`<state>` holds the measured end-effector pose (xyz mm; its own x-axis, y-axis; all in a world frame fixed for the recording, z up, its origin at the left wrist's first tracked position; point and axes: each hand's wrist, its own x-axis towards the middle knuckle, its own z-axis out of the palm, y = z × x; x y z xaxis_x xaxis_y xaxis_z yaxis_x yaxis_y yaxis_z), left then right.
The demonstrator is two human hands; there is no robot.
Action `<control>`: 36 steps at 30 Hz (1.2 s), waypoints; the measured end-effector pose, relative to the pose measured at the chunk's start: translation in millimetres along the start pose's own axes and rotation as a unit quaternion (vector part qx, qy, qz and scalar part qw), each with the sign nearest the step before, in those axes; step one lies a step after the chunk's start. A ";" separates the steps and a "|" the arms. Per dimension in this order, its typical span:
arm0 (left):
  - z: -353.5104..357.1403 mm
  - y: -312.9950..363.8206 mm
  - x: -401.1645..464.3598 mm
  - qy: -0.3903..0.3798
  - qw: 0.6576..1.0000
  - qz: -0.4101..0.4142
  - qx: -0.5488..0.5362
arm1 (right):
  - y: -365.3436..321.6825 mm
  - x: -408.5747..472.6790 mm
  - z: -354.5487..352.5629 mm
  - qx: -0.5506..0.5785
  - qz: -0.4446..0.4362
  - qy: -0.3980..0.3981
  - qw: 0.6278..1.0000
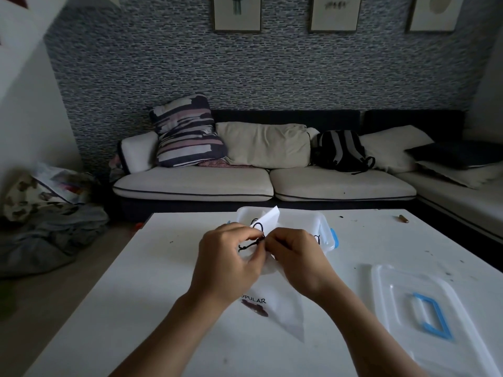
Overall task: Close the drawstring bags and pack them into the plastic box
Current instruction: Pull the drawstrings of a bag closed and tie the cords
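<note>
A white drawstring bag [283,308] printed with "POPULAR" and a dark red mark lies flat on the white table, its mouth gathered between my hands. My left hand [228,262] pinches the black drawstring [249,244] near the bag's mouth. My right hand [296,257] pinches the gathered mouth and cord from the other side, fingers curled. Just behind my hands stands the clear plastic box [324,229] with blue latches; white bags with black cords lie inside it, one corner sticking up.
The box's clear lid [402,289] with a blue handle lies on the table at the right. A small brown object [403,219] rests near the far right edge. A sofa with cushions and a backpack stands beyond the table [136,295].
</note>
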<state>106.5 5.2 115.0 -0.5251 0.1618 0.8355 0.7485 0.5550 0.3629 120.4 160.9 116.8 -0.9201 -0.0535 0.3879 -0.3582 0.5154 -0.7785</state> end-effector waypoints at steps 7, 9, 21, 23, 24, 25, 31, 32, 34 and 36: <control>-1.7 8.3 5.5 -0.064 0.979 -0.147 -0.128 | 2.1 -0.9 -3.6 0.018 -0.016 0.000 1.000; -2.1 6.6 7.8 -0.111 0.951 -0.219 -0.187 | 1.3 -2.0 -4.4 0.008 -0.026 0.002 1.000; 8.8 -3.6 3.8 -0.208 0.911 -0.300 -0.192 | 3.5 -1.8 -11.8 -0.141 -0.111 0.020 0.984; 8.3 -0.3 5.9 -0.207 0.850 -0.380 -0.300 | 2.9 -0.9 -15.2 -0.142 -0.120 0.024 0.982; 8.1 2.0 6.6 -0.200 0.806 -0.419 -0.367 | 2.1 -0.9 -16.6 -0.141 -0.125 0.026 0.982; 6.9 4.3 7.1 -0.191 0.759 -0.453 -0.428 | 1.0 -1.3 -17.2 -0.140 -0.129 0.025 0.981; 8.7 5.9 5.7 -0.191 0.670 -0.492 -0.523 | 0.9 -1.1 -17.7 -0.152 -0.138 0.017 0.979; 9.0 5.1 5.3 -0.199 0.702 -0.470 -0.497 | 1.2 -1.1 -17.3 -0.154 -0.140 0.014 0.978; 7.7 4.4 5.5 -0.221 0.777 -0.413 -0.420 | 1.6 -1.9 -16.7 -0.147 -0.143 0.008 0.979; 3.8 1.0 7.4 -0.226 0.820 -0.372 -0.371 | 1.9 -2.7 -16.6 -0.129 -0.136 0.007 0.982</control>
<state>101.8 10.1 120.0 -0.9196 0.3823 0.0909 0.1049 0.0159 0.9944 124.8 176.2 122.4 -0.7929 -0.2092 0.5723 -0.5371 0.6836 -0.4942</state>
